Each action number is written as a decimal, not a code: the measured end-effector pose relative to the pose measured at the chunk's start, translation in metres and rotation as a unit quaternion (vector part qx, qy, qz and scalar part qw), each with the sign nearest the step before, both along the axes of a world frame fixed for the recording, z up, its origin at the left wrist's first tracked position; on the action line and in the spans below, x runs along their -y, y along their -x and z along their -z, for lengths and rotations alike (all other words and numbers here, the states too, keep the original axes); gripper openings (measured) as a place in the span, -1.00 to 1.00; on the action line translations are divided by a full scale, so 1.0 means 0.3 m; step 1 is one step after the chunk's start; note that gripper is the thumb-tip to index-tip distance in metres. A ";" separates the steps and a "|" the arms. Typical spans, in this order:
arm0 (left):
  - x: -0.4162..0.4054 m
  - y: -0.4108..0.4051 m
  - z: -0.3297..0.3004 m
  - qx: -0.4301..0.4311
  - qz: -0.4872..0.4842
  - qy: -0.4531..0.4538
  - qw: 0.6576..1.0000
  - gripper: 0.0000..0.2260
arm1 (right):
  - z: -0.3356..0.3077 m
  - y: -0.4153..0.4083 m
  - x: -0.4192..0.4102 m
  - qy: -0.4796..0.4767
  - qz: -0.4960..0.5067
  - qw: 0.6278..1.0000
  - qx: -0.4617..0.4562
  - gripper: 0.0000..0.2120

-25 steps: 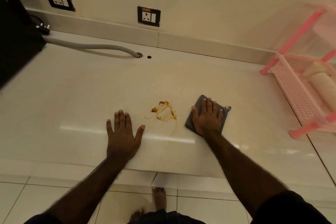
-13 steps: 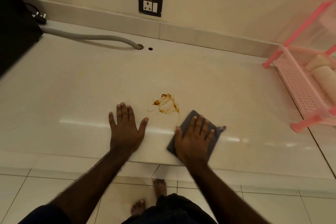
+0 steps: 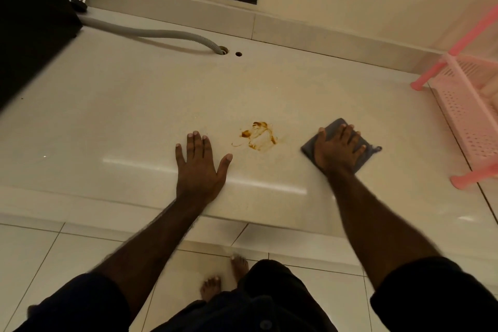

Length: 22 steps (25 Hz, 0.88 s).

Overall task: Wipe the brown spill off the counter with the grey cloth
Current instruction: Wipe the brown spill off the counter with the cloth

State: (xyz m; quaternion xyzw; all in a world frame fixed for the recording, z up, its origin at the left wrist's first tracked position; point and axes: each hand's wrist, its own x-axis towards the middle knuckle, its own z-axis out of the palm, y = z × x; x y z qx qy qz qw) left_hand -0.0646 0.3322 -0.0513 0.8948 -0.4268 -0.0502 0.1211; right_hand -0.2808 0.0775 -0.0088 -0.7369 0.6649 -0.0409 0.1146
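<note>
Right hand (image 3: pixel 338 149): flat, fingers spread, pressing the grey cloth (image 3: pixel 362 155) down, ready to sweep.
Left hand (image 3: pixel 199 167): released, palm flat, bracing.
Brown spill (image 3: pixel 257 136): on the counter (image 3: pixel 134 105) between both hands (untouched, apparently).

Both arms reach forward; left hand (image 3: pixel 198 167) lies flat (fingers spread), right hand (image 3: pixel 338 149) presses palm-down.
</note>
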 end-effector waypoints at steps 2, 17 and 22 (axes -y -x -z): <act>0.002 0.003 -0.001 0.003 -0.003 -0.002 1.000 -0.17 | -0.005 0.027 0.066 -0.020 -0.016 1.000 -0.014 -0.21; 0.011 -0.002 0.023 0.008 -0.016 0.018 1.000 -0.23 | 0.057 0.033 -0.105 -0.002 -0.281 0.958 -0.051 -0.19; 0.010 0.002 0.017 -0.001 -0.017 0.015 1.000 -0.22 | 0.111 0.054 -0.394 -0.012 -0.322 0.946 -0.046 -0.25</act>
